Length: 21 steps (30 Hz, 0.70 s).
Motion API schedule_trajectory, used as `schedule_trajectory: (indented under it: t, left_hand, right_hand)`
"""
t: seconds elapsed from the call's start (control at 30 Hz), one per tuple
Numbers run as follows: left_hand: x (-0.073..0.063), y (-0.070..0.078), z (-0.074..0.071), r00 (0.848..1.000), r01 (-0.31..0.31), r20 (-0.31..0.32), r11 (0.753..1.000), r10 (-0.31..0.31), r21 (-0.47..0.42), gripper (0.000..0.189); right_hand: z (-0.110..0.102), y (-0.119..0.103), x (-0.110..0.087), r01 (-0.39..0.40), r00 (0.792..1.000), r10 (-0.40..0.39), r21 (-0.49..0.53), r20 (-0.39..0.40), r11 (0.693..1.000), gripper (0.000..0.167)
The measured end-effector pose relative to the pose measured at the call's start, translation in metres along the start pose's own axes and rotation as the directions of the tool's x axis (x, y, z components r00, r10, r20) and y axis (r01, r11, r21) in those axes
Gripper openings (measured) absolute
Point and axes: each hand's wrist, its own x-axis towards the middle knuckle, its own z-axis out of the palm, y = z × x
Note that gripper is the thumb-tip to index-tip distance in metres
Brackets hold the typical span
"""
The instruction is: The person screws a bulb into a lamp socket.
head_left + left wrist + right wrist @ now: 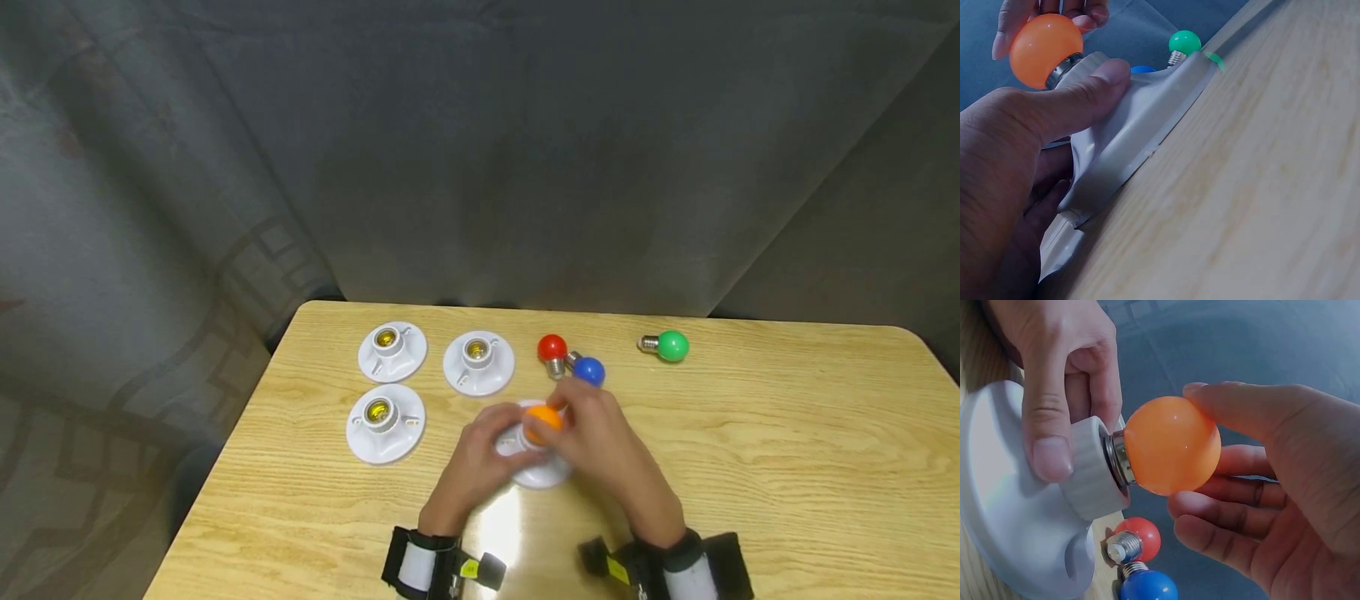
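Note:
An orange light bulb [543, 423] sits with its metal base in the collar of a white lamp holder [545, 477]; some of the metal still shows above the rim in the right wrist view. My left hand [474, 460] grips that collar, its thumb [1052, 456] along the side and its fingers behind. Around the orange globe, the thumb and fingers of my right hand [606, 435] are curled, the thumb touching it near the top. The holder lies base down on the wooden table [1241, 187].
Three more white lamp holders stand to the left: one at the back [408, 354], one beside it [495, 375] and one nearer [401, 437]. Beyond my hands lie a red bulb [552, 347] and a blue bulb [590, 372] close together. A green bulb [673, 346] lies farther right.

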Motion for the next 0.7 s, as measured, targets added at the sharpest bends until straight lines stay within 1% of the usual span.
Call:
schedule_trajectory:
  t: [0.1, 0.2, 0.27, 0.4, 0.57, 0.63, 0.7]
  left_hand:
    - [0.0, 0.0, 0.0, 1.0, 0.006, 0.005, 1.0, -0.006, -0.001, 0.044]
    - [-0.001, 0.0, 0.0, 1.0, 0.012, 0.009, 1.0, -0.012, 0.001, 0.044]
    - [-0.001, 0.001, -0.001, 1.0, 0.013, 0.01, 1.0, -0.013, -0.002, 0.044]
    - [0.0, 0.001, -0.001, 1.0, 0.002, 0.008, 1.0, -0.002, -0.007, 0.042]
    - [0.0, 0.001, -0.001, 1.0, -0.025, -0.005, 1.0, 0.025, 0.007, 0.044]
    - [0.0, 0.001, -0.001, 0.999, -0.033, -0.007, 0.999, 0.033, 0.01, 0.046]
    - [-0.001, 0.0, 0.0, 1.0, -0.026, -0.005, 1.0, 0.026, 0.012, 0.047]
  right_hand:
    - [0.002, 0.001, 0.0, 0.008, 1.0, -0.008, 0.012, 0.006, 1.0, 0.027]
    - [0.004, 0.002, 0.0, 0.035, 0.999, -0.034, 0.014, -0.012, 0.999, 0.026]
    - [0.006, 0.001, 0.0, 0.038, 0.999, -0.038, -0.001, -0.024, 0.999, 0.026]
    - [0.007, -0.004, 0.001, 0.002, 1.0, -0.003, -0.042, -0.03, 0.999, 0.03]
    - [0.004, -0.009, 0.0, -0.033, 0.999, 0.032, -0.091, -0.009, 0.995, 0.034]
    - [0.002, -0.01, -0.001, -0.021, 1.0, 0.021, -0.12, -0.002, 0.993, 0.035]
    - [-0.001, -0.009, -0.002, 0.018, 1.0, -0.019, -0.134, -0.003, 0.991, 0.038]
